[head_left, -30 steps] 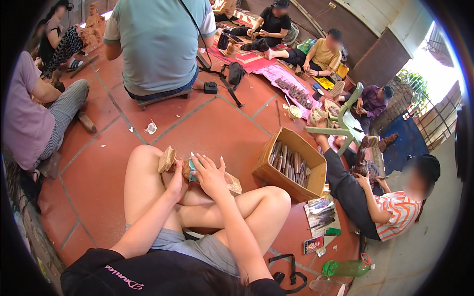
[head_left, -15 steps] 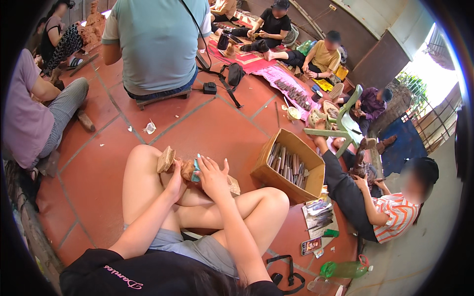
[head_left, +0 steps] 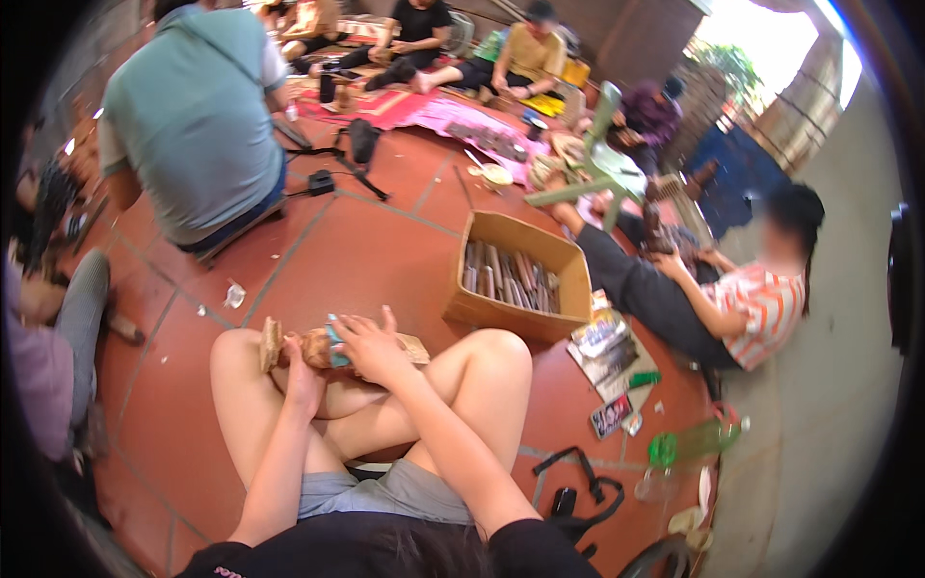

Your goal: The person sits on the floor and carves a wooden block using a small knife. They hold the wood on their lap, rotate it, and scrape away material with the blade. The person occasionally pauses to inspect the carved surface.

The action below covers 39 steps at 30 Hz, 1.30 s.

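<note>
A brown wooden carving [head_left: 315, 349] lies across my lap, with a pale block-like base [head_left: 271, 347] at its left end and a lighter part [head_left: 414, 349] past my right hand. My left hand [head_left: 306, 380] is closed round the carving close to that base. Over its middle, my right hand [head_left: 374, 349] presses a thin blue-green sheet [head_left: 335, 330] against the wood, fingers bent over it and the thumb side raised. Whether the sheet is cloth or sandpaper I cannot tell. My fingers hide part of the carving.
Ahead to the right stands an open cardboard box [head_left: 520, 323] full of carving tools. Beside it lie papers with tools [head_left: 607, 352], a phone [head_left: 611, 416], a green bottle [head_left: 699, 441] and a black strap [head_left: 578, 482]. Several people sit around on the tiled floor [head_left: 385, 246].
The view has swung to the right, so box and people sit further left in it. Both hands keep their hold on the carving; my right hand has shifted slightly along with the sheet.
</note>
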{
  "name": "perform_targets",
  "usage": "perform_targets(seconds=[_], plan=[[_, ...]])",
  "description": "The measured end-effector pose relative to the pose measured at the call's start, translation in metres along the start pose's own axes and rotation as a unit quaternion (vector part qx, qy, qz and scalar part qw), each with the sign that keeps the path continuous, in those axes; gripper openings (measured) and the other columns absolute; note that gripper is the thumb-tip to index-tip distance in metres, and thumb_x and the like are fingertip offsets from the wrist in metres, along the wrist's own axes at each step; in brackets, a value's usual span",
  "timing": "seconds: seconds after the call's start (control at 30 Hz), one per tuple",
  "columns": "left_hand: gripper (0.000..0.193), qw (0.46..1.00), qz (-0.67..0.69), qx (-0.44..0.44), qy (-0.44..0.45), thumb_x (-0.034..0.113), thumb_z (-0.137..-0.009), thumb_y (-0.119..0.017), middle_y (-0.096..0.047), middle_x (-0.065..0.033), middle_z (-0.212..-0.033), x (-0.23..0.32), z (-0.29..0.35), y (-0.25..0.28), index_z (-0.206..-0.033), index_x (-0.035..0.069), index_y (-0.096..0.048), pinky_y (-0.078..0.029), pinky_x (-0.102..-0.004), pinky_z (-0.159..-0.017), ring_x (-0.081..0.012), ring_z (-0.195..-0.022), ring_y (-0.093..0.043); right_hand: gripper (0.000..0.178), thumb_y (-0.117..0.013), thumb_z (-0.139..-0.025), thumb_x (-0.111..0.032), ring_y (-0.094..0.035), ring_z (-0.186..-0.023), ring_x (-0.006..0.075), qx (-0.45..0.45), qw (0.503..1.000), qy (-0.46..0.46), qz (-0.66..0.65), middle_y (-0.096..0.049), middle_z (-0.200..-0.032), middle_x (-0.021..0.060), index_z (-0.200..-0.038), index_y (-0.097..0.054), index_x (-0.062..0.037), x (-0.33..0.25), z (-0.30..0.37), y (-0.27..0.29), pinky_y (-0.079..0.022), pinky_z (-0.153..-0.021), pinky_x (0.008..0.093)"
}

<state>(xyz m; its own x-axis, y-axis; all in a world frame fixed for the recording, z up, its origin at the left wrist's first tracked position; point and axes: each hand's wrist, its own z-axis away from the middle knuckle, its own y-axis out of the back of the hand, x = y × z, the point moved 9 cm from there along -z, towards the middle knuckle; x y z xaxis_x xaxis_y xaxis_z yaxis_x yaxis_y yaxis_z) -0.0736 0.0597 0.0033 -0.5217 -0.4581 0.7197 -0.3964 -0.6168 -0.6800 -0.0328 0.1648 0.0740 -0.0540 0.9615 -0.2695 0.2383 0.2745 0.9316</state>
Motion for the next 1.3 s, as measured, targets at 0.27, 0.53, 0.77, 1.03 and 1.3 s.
perform_targets(seconds=[0.27, 0.53, 0.77, 1.03, 1.3], plan=[[0.042, 0.998, -0.06, -0.011, 0.005, 0.033, -0.097, -0.059, -0.061, -0.006, -0.12, -0.009, 0.007, -0.002, -0.129, 0.006, -0.052, -0.047, -0.0368, -0.095, -0.0187, -0.112, -0.057, 0.051, -0.052, -0.096, -0.038, -0.046, -0.132, 0.0275, 0.047, 0.996, -0.017, -0.08, -0.053, -0.137, 0.0127, -0.141, -0.047, -0.0152, 0.0, 0.004, -0.007, -0.014, -0.111, 0.0662], [0.043, 0.993, -0.116, 0.018, 0.019, 0.013, -0.093, -0.064, -0.061, -0.0065, -0.121, -0.008, 0.014, -0.013, -0.133, 0.009, -0.05, -0.047, -0.039, -0.095, -0.0202, -0.107, -0.061, 0.049, -0.048, -0.097, -0.042, -0.046, -0.13, 0.0323, 0.06, 0.991, -0.03, -0.114, -0.052, -0.138, 0.0164, -0.137, -0.052, -0.0138, 0.021, 0.017, 0.022, -0.014, -0.111, 0.0685], [0.049, 0.992, -0.127, 0.009, -0.007, 0.0, -0.088, -0.064, -0.057, -0.0054, -0.126, -0.017, 0.001, 0.006, -0.133, 0.004, -0.046, -0.047, -0.0369, -0.097, -0.0186, -0.115, -0.056, 0.053, -0.044, -0.099, -0.045, -0.041, -0.135, 0.0326, -0.021, 0.983, -0.049, -0.177, -0.048, -0.142, 0.0173, -0.143, -0.046, -0.0148, 0.016, 0.008, -0.017, -0.012, -0.111, 0.0684], [0.043, 0.99, -0.14, 0.026, -0.027, -0.008, -0.082, -0.065, -0.062, -0.0054, -0.113, -0.016, 0.0, 0.02, -0.122, 0.003, -0.053, -0.048, -0.0337, -0.094, -0.0182, -0.102, -0.061, 0.074, -0.045, -0.094, -0.058, -0.033, -0.141, 0.0364, 0.149, 0.984, -0.08, -0.054, -0.04, -0.149, 0.0188, -0.147, -0.035, -0.0077, 0.054, 0.031, 0.084, -0.009, -0.111, 0.0694], [0.043, 0.989, -0.14, 0.052, -0.01, -0.009, -0.082, -0.064, -0.062, -0.0045, -0.113, -0.019, -0.001, 0.03, -0.122, 0.004, -0.054, -0.048, -0.033, -0.096, -0.0171, -0.104, -0.06, 0.083, -0.055, -0.093, -0.051, -0.038, -0.137, 0.0357, 0.329, 0.756, -0.537, 0.179, -0.035, -0.148, 0.0264, -0.146, -0.026, 0.0068, 0.255, 0.303, 0.169, -0.024, -0.107, 0.0659]])
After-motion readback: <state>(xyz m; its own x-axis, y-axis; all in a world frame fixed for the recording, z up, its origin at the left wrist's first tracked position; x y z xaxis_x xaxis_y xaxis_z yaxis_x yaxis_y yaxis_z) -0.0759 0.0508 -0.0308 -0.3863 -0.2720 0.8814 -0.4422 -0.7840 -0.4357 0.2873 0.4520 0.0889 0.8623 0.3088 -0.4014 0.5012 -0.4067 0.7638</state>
